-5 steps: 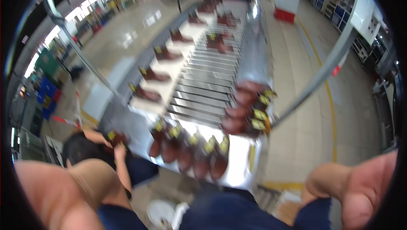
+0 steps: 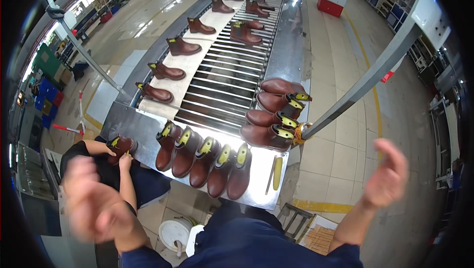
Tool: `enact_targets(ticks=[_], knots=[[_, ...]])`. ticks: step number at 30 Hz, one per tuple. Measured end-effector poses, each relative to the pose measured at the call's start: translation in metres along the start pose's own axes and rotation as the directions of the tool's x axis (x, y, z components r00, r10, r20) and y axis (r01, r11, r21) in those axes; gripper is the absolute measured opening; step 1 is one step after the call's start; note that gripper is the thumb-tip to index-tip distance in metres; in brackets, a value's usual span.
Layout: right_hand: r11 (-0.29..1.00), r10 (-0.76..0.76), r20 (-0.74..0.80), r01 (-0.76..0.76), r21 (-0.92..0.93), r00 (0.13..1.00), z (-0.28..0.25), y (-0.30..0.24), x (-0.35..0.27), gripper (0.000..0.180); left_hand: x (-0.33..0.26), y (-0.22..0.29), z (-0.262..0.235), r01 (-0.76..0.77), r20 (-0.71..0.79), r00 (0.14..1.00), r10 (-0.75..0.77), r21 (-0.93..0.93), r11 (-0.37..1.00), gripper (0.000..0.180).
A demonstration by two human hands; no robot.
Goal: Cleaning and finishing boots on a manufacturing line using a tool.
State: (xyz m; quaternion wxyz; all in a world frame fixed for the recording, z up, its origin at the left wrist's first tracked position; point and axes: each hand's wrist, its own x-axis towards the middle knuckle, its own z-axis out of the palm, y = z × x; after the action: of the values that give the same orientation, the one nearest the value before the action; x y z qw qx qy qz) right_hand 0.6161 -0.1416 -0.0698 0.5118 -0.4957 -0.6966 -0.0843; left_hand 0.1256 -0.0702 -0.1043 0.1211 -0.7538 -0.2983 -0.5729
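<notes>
Both hands raised empty, the left hand point(image 2: 94, 204) too blurred to tell its fingers, the right hand point(image 2: 387, 174) loosely spread, a careless sweep could topple the brown boots point(image 2: 205, 162) off the steel table point(image 2: 140, 129)

Both hands sit higher and further out than a moment ago. The left hand point(image 2: 94, 201), which was pressed into the bottom-left corner as a large close shape, is now raised clear of the edge, fingers spread and smeared by motion blur — it hangs beside the co-worker's arm point(image 2: 129, 185), holding nothing. The right hand point(image 2: 387, 171), earlier low in the bottom-right corner, is now lifted over the tiled floor point(image 2: 340, 169), open, its forearm showing below it. The view tilts down too — more of the person's blue clothing point(image 2: 247, 241) now fills the lower middle.
</notes>
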Motion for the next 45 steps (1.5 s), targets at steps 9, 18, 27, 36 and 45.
enact_targets(ticks=[9, 18, 27, 36, 45], knots=[[0.548, 0.568, 0.770, -0.831, -0.091, 0.290, 0.140, -0.018, -0.562, 0.030, -0.448, 0.066, -0.047, 0.861, 0.583, -0.019, -0.812, 0.422, 0.283, 0.025], [-0.127, 0.745, 0.653, -0.990, -0.059, -0.135, 0.166, -0.040, -0.547, 0.023, -0.380, 0.057, -0.054, 0.723, 0.389, -0.622, -0.680, 0.620, -0.306, 0.062], [0.530, 0.549, 0.814, -0.676, -0.513, -0.188, 0.259, -0.060, -0.590, 0.035, -0.532, -0.055, -0.110, 0.598, 0.199, -0.712, -0.673, 0.674, -0.433, 0.049], [0.750, 0.309, 0.886, -0.485, -0.450, -0.344, 0.440, -0.066, -0.593, 0.043, -0.606, -0.188, -0.118, 0.267, 0.350, -0.586, -0.731, 0.935, 0.234, 0.035], [0.830, 0.270, 0.923, -0.419, -0.368, -0.276, 0.466, -0.100, -0.668, 0.040, -0.515, -0.462, -0.148, 0.282, 0.267, -0.227, -0.937, 0.939, 0.199, 0.035]])
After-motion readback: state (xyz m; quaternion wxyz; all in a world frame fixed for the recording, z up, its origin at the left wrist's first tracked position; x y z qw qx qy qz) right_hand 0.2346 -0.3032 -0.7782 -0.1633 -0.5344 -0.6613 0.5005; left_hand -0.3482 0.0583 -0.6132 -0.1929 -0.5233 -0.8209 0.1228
